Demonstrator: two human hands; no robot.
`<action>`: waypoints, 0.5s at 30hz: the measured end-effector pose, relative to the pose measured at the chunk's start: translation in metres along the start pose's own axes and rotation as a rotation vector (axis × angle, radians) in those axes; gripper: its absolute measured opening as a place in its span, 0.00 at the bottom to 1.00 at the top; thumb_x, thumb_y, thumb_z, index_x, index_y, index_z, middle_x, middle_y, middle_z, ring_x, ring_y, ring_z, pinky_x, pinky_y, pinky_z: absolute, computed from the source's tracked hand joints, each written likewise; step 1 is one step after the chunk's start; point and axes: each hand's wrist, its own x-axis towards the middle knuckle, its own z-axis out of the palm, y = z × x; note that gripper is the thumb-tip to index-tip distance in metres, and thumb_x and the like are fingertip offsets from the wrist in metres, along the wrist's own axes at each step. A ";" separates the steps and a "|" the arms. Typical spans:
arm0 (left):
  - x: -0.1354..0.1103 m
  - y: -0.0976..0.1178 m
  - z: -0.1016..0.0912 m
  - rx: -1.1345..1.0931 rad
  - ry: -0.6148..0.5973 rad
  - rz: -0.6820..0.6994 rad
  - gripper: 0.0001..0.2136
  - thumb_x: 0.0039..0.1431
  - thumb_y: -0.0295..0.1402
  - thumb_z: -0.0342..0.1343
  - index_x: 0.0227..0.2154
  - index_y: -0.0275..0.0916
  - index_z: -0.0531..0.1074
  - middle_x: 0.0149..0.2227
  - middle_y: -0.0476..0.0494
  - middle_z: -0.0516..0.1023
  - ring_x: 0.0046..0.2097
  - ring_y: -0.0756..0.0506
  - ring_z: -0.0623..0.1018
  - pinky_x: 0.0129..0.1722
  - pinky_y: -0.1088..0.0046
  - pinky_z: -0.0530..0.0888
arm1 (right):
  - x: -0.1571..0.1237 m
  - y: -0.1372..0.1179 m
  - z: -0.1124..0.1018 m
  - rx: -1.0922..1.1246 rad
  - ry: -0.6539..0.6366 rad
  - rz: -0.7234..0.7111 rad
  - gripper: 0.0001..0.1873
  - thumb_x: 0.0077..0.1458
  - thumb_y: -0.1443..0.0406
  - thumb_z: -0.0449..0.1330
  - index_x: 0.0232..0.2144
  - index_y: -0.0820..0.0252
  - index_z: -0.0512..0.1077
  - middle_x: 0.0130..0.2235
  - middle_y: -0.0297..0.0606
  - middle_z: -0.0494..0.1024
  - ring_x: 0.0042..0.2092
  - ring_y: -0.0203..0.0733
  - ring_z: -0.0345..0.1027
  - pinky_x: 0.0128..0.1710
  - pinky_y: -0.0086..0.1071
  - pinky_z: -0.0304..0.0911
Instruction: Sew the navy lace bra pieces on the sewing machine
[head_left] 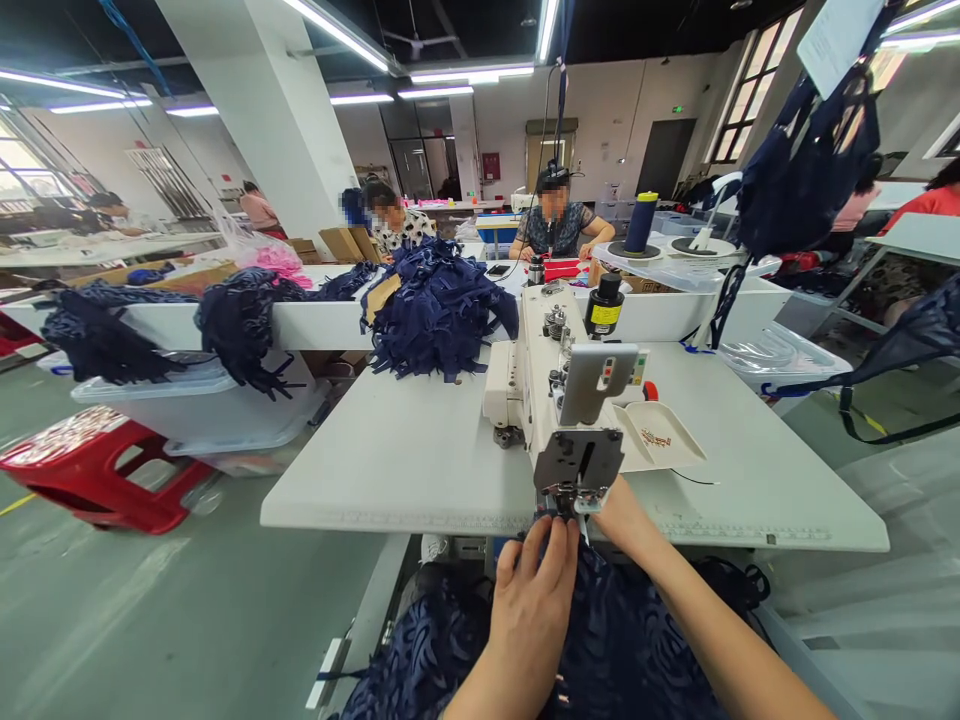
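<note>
Navy fabric drapes below the worktop edge, both our hands up at the machine

Nearest us, the patterned navy fabric [622, 640] hangs in loose folds in front of the worktop [412, 480], a narrow part of it rising to the needle area of the sewing machine [541, 340]. Our left hand [534, 590] has its fingers close together and gently bent, tips on the fabric just before the needle area; whether the thumb pinches from beneath, we cannot tell. Our right hand [619, 515] reaches in on the other side, its fingers hidden behind the machine, so we cannot tell their grip.

We judge this cloth light, soft and limp, perhaps a little slippery, with the hanging bulk likely to drag. We would hold it flat near its edge, with 2 or 3 fingertips, clear of the needle.
</note>
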 end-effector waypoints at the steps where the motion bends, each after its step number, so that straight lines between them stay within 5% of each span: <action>1: 0.000 0.000 0.001 -0.010 0.002 -0.007 0.16 0.67 0.26 0.43 0.49 0.42 0.73 0.47 0.48 0.76 0.51 0.48 0.71 0.47 0.67 0.63 | -0.003 0.000 -0.001 -0.015 -0.004 0.007 0.13 0.55 0.65 0.52 0.42 0.58 0.71 0.44 0.42 0.75 0.49 0.49 0.67 0.52 0.45 0.63; 7: 0.000 -0.002 0.008 -0.122 0.039 -0.005 0.15 0.68 0.29 0.43 0.51 0.40 0.71 0.46 0.48 0.78 0.50 0.47 0.73 0.50 0.66 0.63 | -0.048 -0.008 -0.002 -0.099 0.134 0.048 0.17 0.62 0.56 0.50 0.49 0.57 0.64 0.47 0.44 0.71 0.51 0.48 0.64 0.51 0.41 0.62; 11: -0.005 -0.015 0.004 -0.341 -0.090 0.021 0.17 0.67 0.29 0.45 0.57 0.37 0.65 0.53 0.44 0.74 0.55 0.44 0.70 0.55 0.65 0.64 | -0.078 -0.011 0.002 0.016 -0.167 0.260 0.19 0.61 0.50 0.51 0.35 0.58 0.70 0.33 0.36 0.74 0.36 0.44 0.68 0.41 0.37 0.65; 13: -0.020 -0.023 0.003 -0.536 -0.204 0.004 0.23 0.65 0.34 0.51 0.61 0.39 0.58 0.60 0.40 0.66 0.62 0.41 0.64 0.59 0.62 0.64 | -0.088 -0.011 0.001 0.164 -0.240 0.273 0.22 0.62 0.49 0.50 0.34 0.59 0.73 0.33 0.36 0.76 0.37 0.44 0.68 0.43 0.37 0.65; 15: -0.046 -0.026 0.006 -0.750 -0.303 -0.070 0.42 0.53 0.46 0.62 0.65 0.39 0.47 0.67 0.33 0.52 0.67 0.36 0.54 0.62 0.54 0.61 | -0.099 -0.009 -0.001 0.335 -0.226 0.297 0.23 0.62 0.49 0.49 0.38 0.59 0.75 0.36 0.38 0.77 0.40 0.46 0.69 0.46 0.39 0.64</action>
